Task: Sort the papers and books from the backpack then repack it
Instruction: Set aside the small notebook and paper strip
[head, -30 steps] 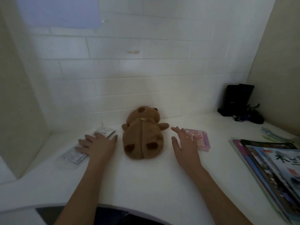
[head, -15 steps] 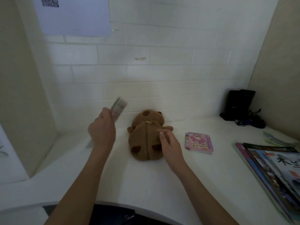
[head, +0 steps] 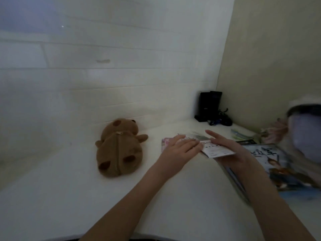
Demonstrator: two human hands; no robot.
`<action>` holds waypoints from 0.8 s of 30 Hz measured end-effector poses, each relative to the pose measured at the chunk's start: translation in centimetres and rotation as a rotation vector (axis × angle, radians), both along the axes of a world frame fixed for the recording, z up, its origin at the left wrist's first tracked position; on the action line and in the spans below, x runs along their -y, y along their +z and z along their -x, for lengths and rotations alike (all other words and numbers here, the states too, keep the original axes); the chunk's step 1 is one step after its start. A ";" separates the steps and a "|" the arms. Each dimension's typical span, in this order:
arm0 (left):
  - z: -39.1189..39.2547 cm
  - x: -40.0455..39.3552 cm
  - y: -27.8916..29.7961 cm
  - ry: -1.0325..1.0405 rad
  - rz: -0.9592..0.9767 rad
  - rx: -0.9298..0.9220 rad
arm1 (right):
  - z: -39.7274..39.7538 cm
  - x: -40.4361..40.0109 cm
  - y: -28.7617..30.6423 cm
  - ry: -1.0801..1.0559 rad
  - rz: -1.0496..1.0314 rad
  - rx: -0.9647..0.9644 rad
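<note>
White brick wall and a white desk (head: 73,180) fill most of the view, which is blurred.

Well to the left of both hands, a brown plush backpack (head: 118,150) lies flat with its zipper up and, as far as I can tell, closed; neither hand touches it.

The left hand (head: 178,150) lies palm down, fingers spread and unclenched, pressing on a pink notebook (head: 165,144) that shows only at the edge beside its knuckles. Its fingertips reach a small white booklet (head: 217,151).

Just to the right, the right hand (head: 231,150) is open and flat, with the booklet lying across its palm and the thumb side toward the left hand. Whether its fingers actually grip is not clear.

Under and to the right of the right wrist sits a stack of glossy magazines (head: 278,164), overlapping. Beyond the hands, in the corner, stands a black device (head: 209,105) with cables.

Risks, as I judge them:
- The booklet rests loosely, so a quick pass between the hands could let it slide onto the magazines and mix the piles.
- The slick magazine covers may fan out if the right forearm drags across them.
- Repacking will need the zipper opened, and the soft bag may shift unless one hand steadies it.
</note>
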State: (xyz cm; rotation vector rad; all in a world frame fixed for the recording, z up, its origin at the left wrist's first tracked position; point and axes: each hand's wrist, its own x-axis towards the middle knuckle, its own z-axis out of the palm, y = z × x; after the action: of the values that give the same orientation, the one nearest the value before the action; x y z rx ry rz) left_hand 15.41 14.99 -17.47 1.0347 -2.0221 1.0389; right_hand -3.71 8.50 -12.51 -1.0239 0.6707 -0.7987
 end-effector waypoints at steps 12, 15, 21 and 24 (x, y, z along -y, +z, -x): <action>17.7 5.9 -1.6 -0.174 -0.861 -0.061 | 15.2 5.6 -4.4 -0.183 0.587 -1.599; 16.4 5.8 -0.6 -0.107 -0.851 -0.136 | 15.1 5.9 -5.1 -0.227 0.642 -1.616; 2.5 4.0 1.3 0.803 -0.373 -0.587 | 8.3 2.7 -3.4 -0.678 0.935 -1.393; -4.1 2.0 1.2 1.129 -0.693 -0.864 | 3.3 2.2 -3.8 -0.608 1.044 -1.281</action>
State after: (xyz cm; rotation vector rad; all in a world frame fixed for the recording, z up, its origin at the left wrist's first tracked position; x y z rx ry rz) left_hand 19.50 12.95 -16.29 2.5682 -0.9538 0.1298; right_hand -7.03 6.27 -16.33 -2.4048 1.8018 -0.9733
